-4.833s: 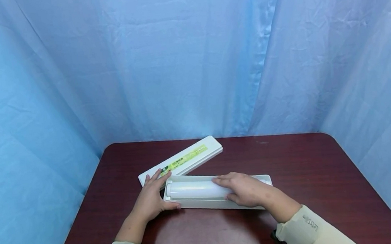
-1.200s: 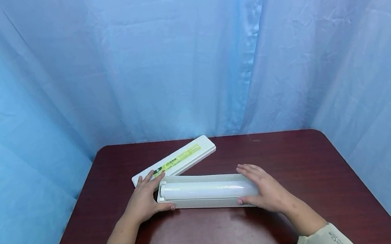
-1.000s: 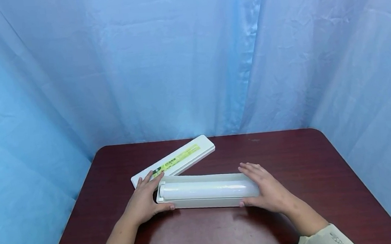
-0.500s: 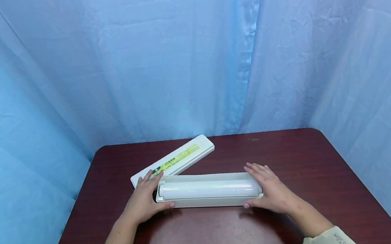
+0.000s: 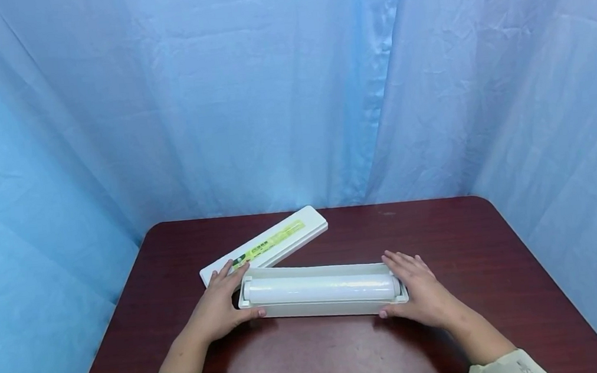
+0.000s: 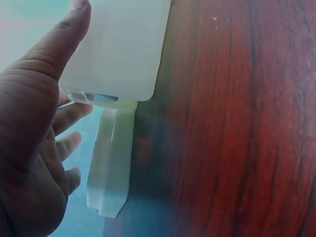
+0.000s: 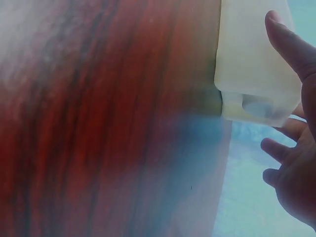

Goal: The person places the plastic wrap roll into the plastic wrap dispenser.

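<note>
A long white cling film dispenser box (image 5: pixel 325 308) lies open on the table, with a roll of cling film (image 5: pixel 318 288) inside along its length. My left hand (image 5: pixel 218 306) holds the box's left end, thumb along the front wall and fingers at the back rim. At the right end my right hand (image 5: pixel 422 294) spans the box the same way. Both wrist views show a thumb over the box's outer wall, with the other fingers spread behind it. Behind the box's left part lies its white lid (image 5: pixel 281 235) with a yellow-green label, set at a slant.
The dark red-brown table (image 5: pixel 441 239) extends to both sides and in front of the box. Pale blue curtains (image 5: pixel 280 93) hang behind it and at both sides.
My right hand has gone from on top of the roll to the box's right end, sliding outward so that the roll's right end shows. My left hand has stayed at the left end.
</note>
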A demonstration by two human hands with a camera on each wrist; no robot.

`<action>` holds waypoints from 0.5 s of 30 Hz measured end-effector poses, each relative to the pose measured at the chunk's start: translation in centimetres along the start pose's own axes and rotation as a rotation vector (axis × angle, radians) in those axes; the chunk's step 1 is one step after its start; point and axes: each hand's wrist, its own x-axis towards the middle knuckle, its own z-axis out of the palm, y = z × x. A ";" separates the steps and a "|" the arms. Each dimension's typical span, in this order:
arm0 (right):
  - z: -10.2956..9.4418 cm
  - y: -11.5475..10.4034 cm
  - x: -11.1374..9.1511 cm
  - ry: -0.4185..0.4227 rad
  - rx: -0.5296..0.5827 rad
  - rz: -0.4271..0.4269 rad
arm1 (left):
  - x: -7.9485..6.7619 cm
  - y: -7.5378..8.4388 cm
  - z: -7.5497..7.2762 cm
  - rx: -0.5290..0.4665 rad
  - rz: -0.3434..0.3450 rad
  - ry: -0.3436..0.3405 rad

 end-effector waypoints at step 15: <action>-0.2 0.9 -1.0 -0.047 -0.050 0.053 | 0.0 -0.2 0.0 -0.010 -0.005 -0.006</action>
